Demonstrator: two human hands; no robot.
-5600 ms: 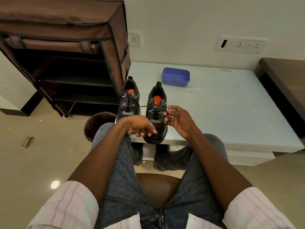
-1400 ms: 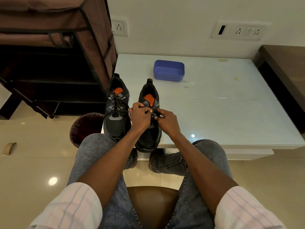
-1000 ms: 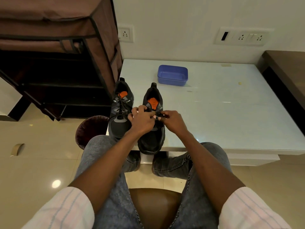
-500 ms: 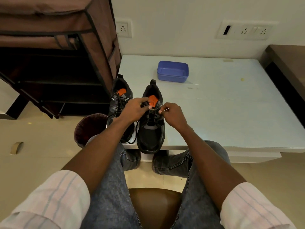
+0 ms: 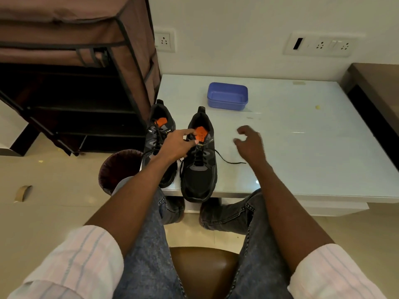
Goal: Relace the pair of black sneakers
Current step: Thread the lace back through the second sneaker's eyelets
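White wall with two socket plates stands behind a pale glossy desk [image 5: 302,147], and a brown fabric shoe rack [image 5: 75,72] is at its left side. On the near left corner of the desk the pair of black sneakers stands side by side, toes toward the person. A blue plastic box [image 5: 227,96] sits farther back, well apart from them.

The left sneaker [image 5: 158,134] appears already laced, with crossings visible up to its orange tongue. The right sneaker [image 5: 199,165] has its lace through the lower eyelets, but the top seems unfinished: one lace end [image 5: 228,159] lies loose on the desk to its right. No knot is visible, though the hand hides part of the top.

The left hand [image 5: 177,145] rests over the upper part of the right sneaker, its fingers [image 5: 190,132] curled and pinching something near the tongue, probably the other lace end. The right hand [image 5: 250,143] hovers above the desk near the loose end, fingers apart and loosely bent, holding nothing.

I judge the task mostly done; what is left is probably the last eyelets and the tying of the right sneaker.
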